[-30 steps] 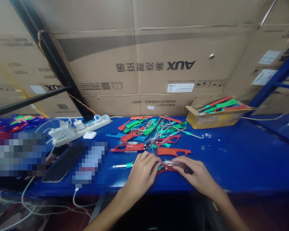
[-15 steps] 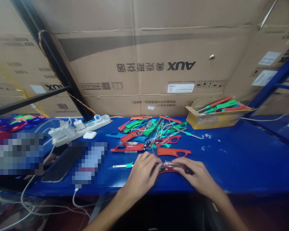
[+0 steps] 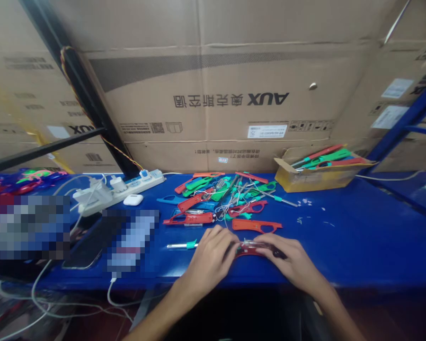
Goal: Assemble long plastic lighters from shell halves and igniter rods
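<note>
Between my hands, near the front of the blue table, is a red long-nosed gas lighter [image 3: 250, 250] with a clear part in its body. My left hand [image 3: 215, 251] is closed around its left portion, where a metal tube with a green collar [image 3: 191, 244] sticks out beyond the fingers. Closed on the right end is my right hand [image 3: 287, 258], by a dark piece of the handle. Fingers hide much of the lighter. Just behind it lies an orange handle shell [image 3: 256, 224]. Farther back is a heap of red, green and blue lighter parts [image 3: 230, 194] with thin white wires.
A yellow-brown carton [image 3: 315, 180] of lighters stands at the back right. Small white bits [image 3: 305, 202] lie left of and before it. On the left are a power strip [image 3: 128, 187], a white earbud case [image 3: 133, 200] and a phone [image 3: 92, 241]. Large cardboard boxes [image 3: 213, 71] form the back wall.
Both hands keep their hold on the lighter with barely any movement. The camera view has shifted very slightly; the heap and carton are unchanged.
</note>
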{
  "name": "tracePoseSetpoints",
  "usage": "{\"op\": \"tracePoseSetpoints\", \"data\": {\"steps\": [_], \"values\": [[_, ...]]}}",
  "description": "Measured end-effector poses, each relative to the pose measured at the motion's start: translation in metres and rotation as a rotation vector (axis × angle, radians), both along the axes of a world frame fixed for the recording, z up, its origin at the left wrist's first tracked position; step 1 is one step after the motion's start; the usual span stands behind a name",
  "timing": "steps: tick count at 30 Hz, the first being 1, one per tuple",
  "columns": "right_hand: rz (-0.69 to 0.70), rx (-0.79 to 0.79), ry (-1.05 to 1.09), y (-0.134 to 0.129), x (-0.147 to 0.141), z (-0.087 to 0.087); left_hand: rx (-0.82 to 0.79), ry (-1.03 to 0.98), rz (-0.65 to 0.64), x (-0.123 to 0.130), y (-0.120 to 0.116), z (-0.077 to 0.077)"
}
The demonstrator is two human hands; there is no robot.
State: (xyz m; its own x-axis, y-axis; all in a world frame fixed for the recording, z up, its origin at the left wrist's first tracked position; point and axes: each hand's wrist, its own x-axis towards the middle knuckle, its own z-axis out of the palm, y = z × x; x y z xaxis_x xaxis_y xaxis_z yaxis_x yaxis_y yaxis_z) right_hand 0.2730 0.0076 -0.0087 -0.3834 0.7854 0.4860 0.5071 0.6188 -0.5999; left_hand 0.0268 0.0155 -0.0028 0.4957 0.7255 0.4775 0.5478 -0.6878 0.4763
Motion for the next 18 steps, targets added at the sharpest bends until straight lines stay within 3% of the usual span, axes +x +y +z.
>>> {"op": "tracePoseSetpoints", "data": {"steps": [18], "values": [[0.016,-0.018,0.006,0.0006,-0.0003,-0.0004,0.005,0.002,-0.021,0.0001,0.0012,-0.0015]]}}
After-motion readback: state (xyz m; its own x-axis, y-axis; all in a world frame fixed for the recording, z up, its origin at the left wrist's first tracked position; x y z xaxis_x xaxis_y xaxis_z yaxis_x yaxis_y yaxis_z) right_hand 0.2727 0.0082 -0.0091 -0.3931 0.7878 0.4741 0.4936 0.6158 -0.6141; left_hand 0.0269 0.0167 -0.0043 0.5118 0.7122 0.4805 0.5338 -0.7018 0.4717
